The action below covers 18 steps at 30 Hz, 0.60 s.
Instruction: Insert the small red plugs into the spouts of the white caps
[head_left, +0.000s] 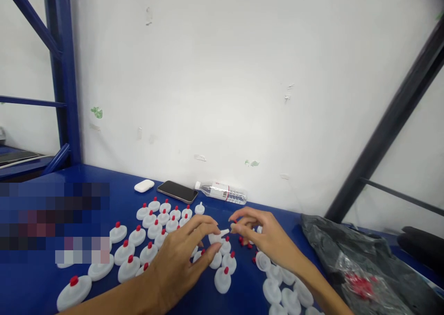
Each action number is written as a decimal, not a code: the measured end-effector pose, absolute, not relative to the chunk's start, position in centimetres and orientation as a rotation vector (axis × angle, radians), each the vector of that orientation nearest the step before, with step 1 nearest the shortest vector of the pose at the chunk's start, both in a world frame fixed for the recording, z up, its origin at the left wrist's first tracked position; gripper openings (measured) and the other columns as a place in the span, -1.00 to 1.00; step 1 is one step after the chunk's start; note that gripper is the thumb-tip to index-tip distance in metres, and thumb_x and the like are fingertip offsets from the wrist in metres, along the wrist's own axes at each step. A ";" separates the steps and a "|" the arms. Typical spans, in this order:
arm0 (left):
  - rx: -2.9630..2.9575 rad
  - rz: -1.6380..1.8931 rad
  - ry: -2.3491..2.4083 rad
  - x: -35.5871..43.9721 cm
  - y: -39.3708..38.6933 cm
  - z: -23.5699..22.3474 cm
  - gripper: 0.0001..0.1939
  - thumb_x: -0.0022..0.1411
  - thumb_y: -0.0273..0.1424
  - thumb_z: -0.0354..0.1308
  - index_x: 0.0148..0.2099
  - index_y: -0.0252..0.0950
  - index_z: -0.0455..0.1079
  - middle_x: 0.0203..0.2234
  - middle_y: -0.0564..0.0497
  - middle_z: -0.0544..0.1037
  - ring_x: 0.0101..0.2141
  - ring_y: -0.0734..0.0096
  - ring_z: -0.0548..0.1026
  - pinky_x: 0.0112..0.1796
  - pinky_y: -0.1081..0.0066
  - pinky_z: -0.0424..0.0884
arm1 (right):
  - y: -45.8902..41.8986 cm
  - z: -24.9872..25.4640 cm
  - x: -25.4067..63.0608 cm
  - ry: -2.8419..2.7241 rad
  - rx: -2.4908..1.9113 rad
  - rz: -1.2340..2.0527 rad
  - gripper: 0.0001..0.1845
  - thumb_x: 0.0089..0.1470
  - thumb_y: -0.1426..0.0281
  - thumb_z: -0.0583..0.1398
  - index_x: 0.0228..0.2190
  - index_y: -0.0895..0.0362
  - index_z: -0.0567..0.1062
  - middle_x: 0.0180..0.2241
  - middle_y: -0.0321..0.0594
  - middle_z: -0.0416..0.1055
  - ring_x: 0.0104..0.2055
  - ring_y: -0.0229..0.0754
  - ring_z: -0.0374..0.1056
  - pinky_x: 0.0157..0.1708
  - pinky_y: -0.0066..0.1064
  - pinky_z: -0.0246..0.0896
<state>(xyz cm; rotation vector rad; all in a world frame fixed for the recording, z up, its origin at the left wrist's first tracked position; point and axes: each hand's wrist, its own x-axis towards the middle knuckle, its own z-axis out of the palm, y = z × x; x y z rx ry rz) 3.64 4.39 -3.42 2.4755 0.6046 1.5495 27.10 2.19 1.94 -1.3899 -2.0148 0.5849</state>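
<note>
My left hand [185, 252] grips a white plastic nozzle cap [215, 237] by its round base, its bare spout pointing right. Close by, my right hand [265, 234] pinches a small red tip cap [235, 221], a little apart from the spout. Several white nozzle caps with red tips [138, 235] stand on the blue table around my left hand, and a few more sit between the hands. Loose red tip caps [249, 246] lie beneath my right hand, partly hidden by it. Nozzle caps without red tips [272, 291] are heaped below my right forearm.
Along the wall lie a white earbud case [144, 186], a black phone [177, 192] and a clear plastic bottle [222, 191] on its side. A dark grey plastic bag [322, 241] covers the right, with a clear bag of red pieces [360, 285] on it. The left edge is pixelated.
</note>
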 end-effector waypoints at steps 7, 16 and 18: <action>2.482 1.412 0.560 3.6 4.1 -4.1 -0.80 0.46 -0.53 0.05 0.01 -0.17 0.40 -0.05 -0.04 0.44 -0.16 0.39 0.58 -0.15 0.46 0.53 | 2.5 1.1 28.7 -2.253 -1.663 0.112 -0.81 0.19 0.54 0.25 -0.30 0.01 0.64 -0.27 -0.20 0.66 -0.26 0.03 0.54 -0.24 -0.21 0.28; 2.501 1.288 0.618 3.7 3.3 -3.5 -0.77 0.44 -0.49 0.05 0.07 -0.14 0.38 0.03 -0.07 0.36 -0.25 0.43 0.55 -0.16 0.42 0.53 | 2.4 0.9 28.8 -2.333 -1.738 0.090 -0.76 0.11 0.62 0.30 -0.36 0.04 0.69 -0.33 -0.17 0.68 -0.22 0.08 0.59 -0.22 -0.23 0.27; 2.514 1.274 0.624 3.6 3.2 -3.4 -0.75 0.44 -0.51 0.02 0.07 -0.14 0.38 0.04 -0.08 0.36 -0.24 0.41 0.56 -0.15 0.39 0.54 | 2.5 0.7 28.8 -2.347 -1.740 0.102 -0.74 0.12 0.64 0.27 -0.37 0.06 0.69 -0.35 -0.16 0.68 -0.24 0.06 0.59 -0.24 -0.25 0.26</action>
